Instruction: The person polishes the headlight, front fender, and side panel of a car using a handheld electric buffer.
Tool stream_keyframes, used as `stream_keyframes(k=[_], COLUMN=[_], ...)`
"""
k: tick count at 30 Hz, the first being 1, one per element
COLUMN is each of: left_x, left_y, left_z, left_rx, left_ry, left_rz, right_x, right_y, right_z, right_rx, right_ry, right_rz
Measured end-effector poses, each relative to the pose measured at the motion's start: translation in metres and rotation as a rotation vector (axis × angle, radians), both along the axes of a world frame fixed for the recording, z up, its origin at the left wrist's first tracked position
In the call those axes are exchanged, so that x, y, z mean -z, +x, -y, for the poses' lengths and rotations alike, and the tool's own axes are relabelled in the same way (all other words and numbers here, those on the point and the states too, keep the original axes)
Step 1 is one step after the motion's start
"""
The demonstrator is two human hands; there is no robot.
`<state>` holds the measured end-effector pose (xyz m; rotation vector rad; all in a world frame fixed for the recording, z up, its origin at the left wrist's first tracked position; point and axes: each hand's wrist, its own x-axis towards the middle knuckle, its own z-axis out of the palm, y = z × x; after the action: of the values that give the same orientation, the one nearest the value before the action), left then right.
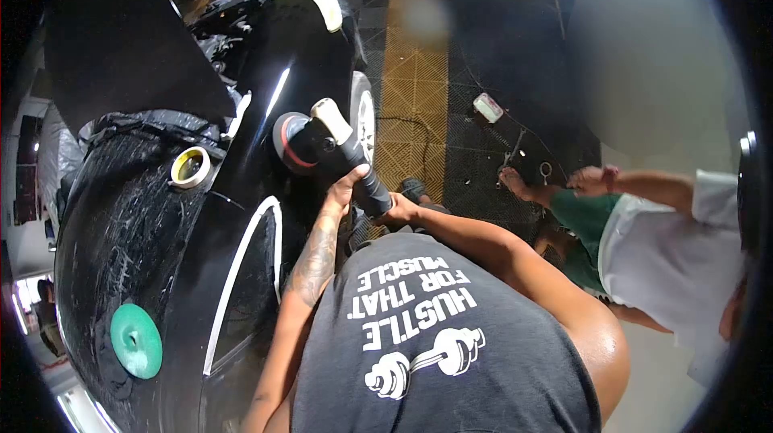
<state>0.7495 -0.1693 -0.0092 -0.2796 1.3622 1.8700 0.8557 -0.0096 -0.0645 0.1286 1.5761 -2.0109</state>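
Observation:
With both hands I hold a polisher (314,146), black with a pale piece on its head and a red-edged round pad. My left hand (349,187) is wrapped round the body behind the head. Farther back, my right hand (399,211) grips the rear end of the handle. The pad faces the black car fender (270,103); whether it touches the surface I cannot tell. A roll of masking tape (181,179) lies near the base of the windshield. Lower on the glass rests a green polishing pad (129,324).
White masking tape (233,296) outlines the side window. The hood (121,47) stands raised. Another person in a white shirt (660,252) and green shorts is at my right. A small white box (488,108) and cords lie on the tiled floor (415,95).

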Motion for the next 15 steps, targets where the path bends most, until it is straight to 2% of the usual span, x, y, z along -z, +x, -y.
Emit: stream_keyframes(k=[6, 8, 11, 14, 15], left_x=[-0.035, 0.001, 0.017, 0.0, 0.002], left_y=[0.007, 0.006, 0.007, 0.009, 0.008], left_z=[0.004, 0.01, 0.014, 0.01, 0.01], left_rx=[0.064, 0.039, 0.011, 0.036, 0.025], left_ry=[-0.07, -0.038, -0.015, -0.039, -0.043], left_rz=[-0.039, -0.038, -0.051, -0.111, -0.111], right_x=[-0.028, -0.03, -0.019, 0.008, 0.001], right_y=[0.004, 0.006, 0.008, 0.008, 0.008], right_z=[0.005, 0.008, 0.009, 0.013, 0.012], right_rx=[0.046, 0.047, 0.026, 0.016, 0.005], right_ry=[-0.097, -0.099, -0.116, -0.041, -0.044], right_rz=[0.027, 0.016, 0.05, 0.016, 0.015])
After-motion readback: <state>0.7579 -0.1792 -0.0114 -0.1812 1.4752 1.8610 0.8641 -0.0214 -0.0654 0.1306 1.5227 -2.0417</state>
